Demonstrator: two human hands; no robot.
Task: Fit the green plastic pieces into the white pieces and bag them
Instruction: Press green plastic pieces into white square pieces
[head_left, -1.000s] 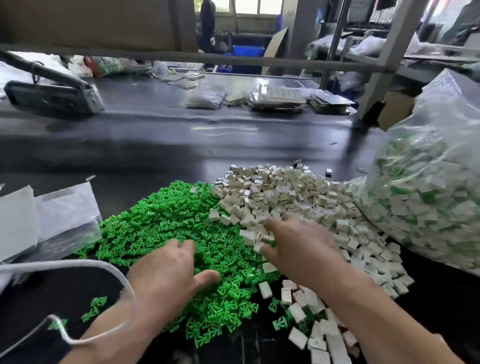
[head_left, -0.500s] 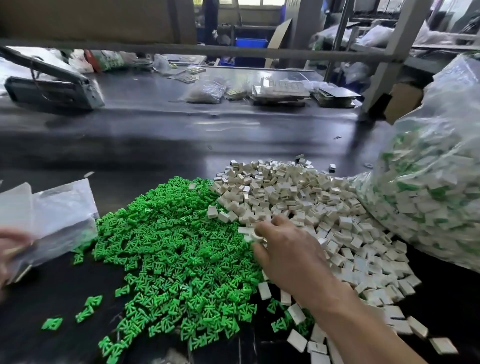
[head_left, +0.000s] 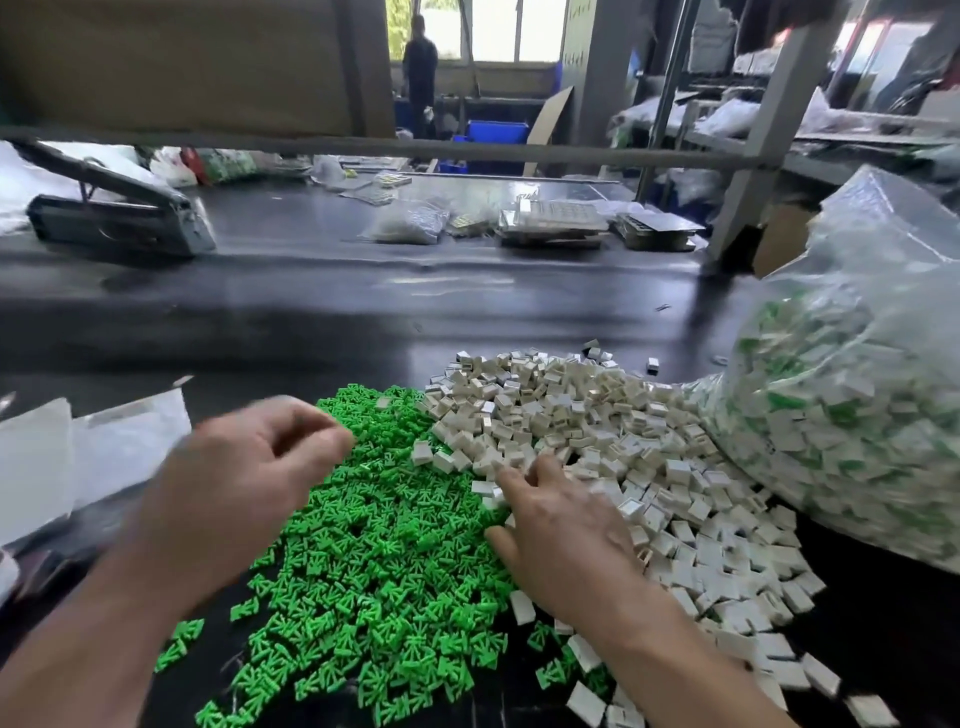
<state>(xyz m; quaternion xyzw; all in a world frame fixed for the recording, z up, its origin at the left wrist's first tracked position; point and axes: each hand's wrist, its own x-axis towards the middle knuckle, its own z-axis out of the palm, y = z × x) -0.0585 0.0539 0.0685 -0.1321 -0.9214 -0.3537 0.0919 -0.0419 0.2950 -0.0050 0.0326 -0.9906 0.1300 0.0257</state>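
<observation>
Careful: your left hand (head_left: 249, 467) blurred, fingers curled over green pieces (head_left: 374, 551), hold unreadable. Your right hand (head_left: 561, 535) buries fingertips in white pieces (head_left: 597, 431), catch hidden. Piles touch between your hands: raking mixes them. Right of right hand, filled bag (head_left: 857, 441) may slump, spill.

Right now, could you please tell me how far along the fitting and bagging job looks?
Done: the clear bag on the right holds many white pieces with green showing in them. In hand: the right hand reaches into the white pile and the blurred left hand hovers over the green pile; whether either holds a piece is unclear. Left: both large loose piles on the table.
</observation>
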